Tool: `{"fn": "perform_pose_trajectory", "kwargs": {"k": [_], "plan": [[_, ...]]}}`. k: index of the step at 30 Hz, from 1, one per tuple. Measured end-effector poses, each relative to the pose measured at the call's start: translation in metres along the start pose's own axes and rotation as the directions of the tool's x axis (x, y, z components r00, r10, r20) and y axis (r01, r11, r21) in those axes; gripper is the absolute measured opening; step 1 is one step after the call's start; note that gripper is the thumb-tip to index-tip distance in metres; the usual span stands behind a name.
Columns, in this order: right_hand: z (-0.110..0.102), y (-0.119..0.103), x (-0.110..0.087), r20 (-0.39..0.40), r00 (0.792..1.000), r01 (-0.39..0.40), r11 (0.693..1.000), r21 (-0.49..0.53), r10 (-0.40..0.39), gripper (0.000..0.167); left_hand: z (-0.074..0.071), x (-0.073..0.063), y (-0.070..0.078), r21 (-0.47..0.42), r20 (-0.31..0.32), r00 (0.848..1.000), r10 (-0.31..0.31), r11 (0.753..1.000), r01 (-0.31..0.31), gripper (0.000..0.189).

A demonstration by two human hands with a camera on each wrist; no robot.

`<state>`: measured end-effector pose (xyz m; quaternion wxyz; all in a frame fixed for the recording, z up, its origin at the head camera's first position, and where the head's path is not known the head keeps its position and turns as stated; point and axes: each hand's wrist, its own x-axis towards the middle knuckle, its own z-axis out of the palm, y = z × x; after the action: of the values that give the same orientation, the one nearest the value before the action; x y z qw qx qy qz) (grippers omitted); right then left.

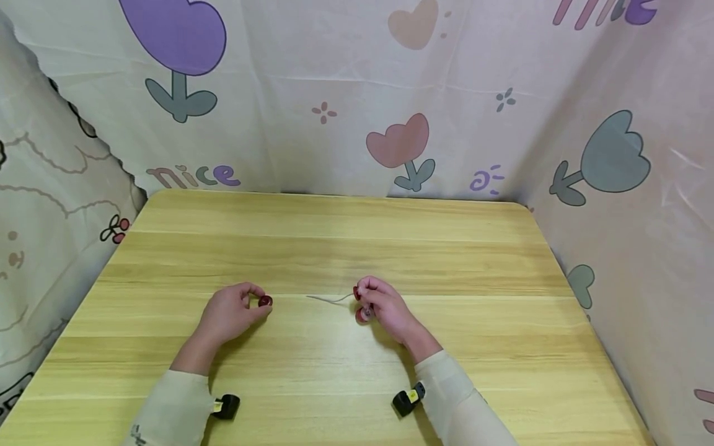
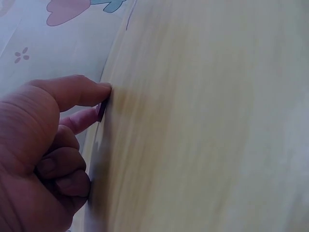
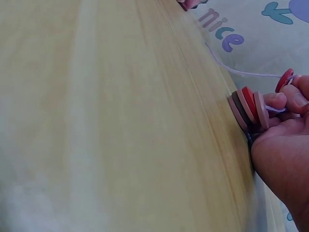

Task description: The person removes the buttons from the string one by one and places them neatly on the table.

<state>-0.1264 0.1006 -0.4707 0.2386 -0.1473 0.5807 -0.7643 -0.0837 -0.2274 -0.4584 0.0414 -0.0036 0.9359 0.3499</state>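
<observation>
looks mid-stringing: left hand point(image 1: 231, 313) pinches dark disc point(image 1: 264, 301) at fingertips, right hand point(image 1: 388, 310) pinches red disc point(image 3: 284, 81) on cord point(image 3: 256, 75), disc stack point(image 3: 248, 108) beside fingers; next likely cord tip to dark disc

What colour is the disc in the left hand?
The disc is dark red, clearest in the head view.

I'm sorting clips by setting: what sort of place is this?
Probably an indoor recording corner: a wooden-looking table, printed cloth hanging behind it, and a black camera at each wrist.
</observation>
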Motion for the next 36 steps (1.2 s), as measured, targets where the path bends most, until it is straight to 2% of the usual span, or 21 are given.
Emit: {"fn": "perform_pose_trajectory", "kwargs": {"k": [7,13,18,24,36], "plan": [[0.000,0.001,0.000,-0.010,1.000,-0.001,1.000,0.006,0.001,0.020,-0.002,-0.001,0.003,-0.018,0.012,1.000,-0.021,1.000,0.021,0.035],[0.000,0.001,0.001,-0.002,1.000,0.007,1.000,0.014,-0.007,0.025,-0.004,0.000,0.005,-0.050,0.037,0.998,-0.042,0.998,0.044,0.044],[0.000,0.001,0.001,-0.003,1.000,0.009,1.000,0.010,-0.009,0.026,-0.007,0.002,0.007,-0.075,0.042,0.998,-0.049,0.996,0.052,0.045],[-0.001,0.001,0.001,0.005,1.000,0.008,1.000,0.013,-0.008,0.026,-0.006,0.010,0.017,-0.089,0.034,0.999,-0.022,0.996,0.025,0.045],[0.000,-0.001,0.001,0.005,1.000,0.003,1.000,0.007,-0.003,0.023,0.003,0.026,0.047,-0.153,0.070,0.995,0.067,0.987,-0.056,0.045]]}}
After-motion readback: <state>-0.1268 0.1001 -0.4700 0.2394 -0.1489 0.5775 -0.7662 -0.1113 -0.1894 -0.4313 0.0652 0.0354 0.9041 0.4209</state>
